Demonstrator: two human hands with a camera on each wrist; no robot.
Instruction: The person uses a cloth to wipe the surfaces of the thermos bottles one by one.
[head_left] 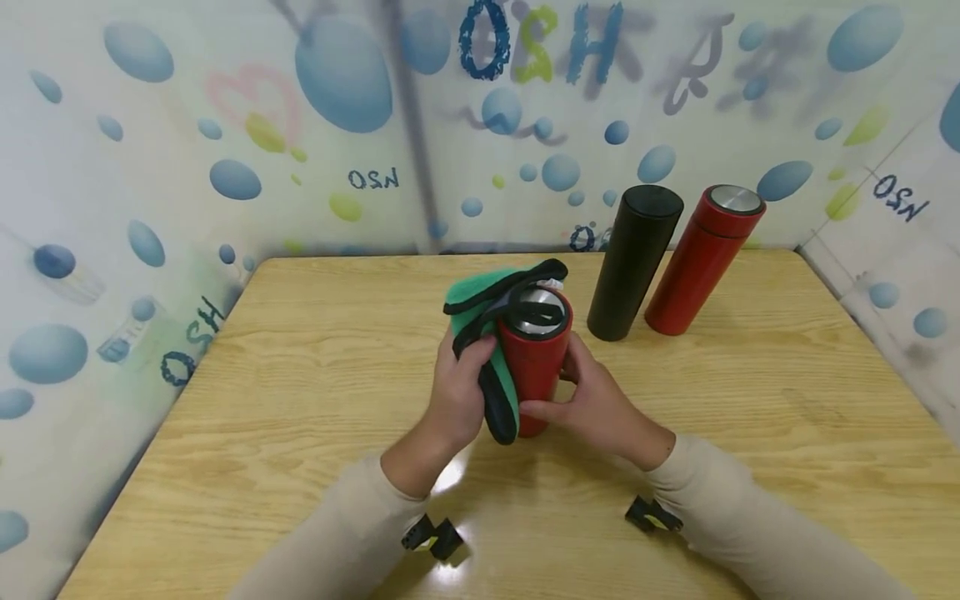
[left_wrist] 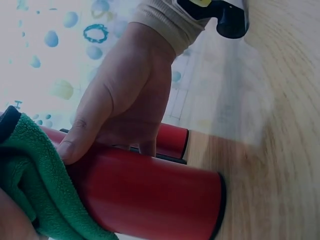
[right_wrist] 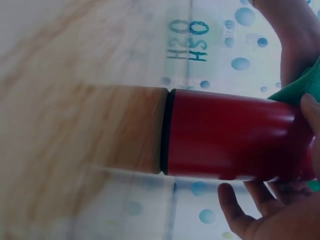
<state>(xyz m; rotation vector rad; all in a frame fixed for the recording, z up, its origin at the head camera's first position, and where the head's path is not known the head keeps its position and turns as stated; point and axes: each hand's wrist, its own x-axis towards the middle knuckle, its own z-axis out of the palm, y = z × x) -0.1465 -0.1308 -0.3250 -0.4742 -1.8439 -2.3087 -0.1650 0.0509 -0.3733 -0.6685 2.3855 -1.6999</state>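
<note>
A red thermos bottle [head_left: 534, 362] with a silver lid stands upright in front of me, its black-rimmed base right at the tabletop. My left hand [head_left: 459, 387] grips a green cloth [head_left: 480, 287] with black edging and presses it against the bottle's left side. Part of the cloth and a black band lie over the lid. From the right, my right hand [head_left: 600, 400] holds the bottle, thumb across its front and fingers behind. The left wrist view shows the green cloth [left_wrist: 45, 175] wrapped along the red bottle [left_wrist: 150, 195]; most of the left hand is out of that view.
Behind and to the right, a black bottle [head_left: 633, 262] and a second red bottle [head_left: 705, 258] stand side by side on the wooden table [head_left: 315, 350]. A patterned wall covering [head_left: 300, 167] rises at the table's back edge. Small black wrist cameras sit on both sleeves.
</note>
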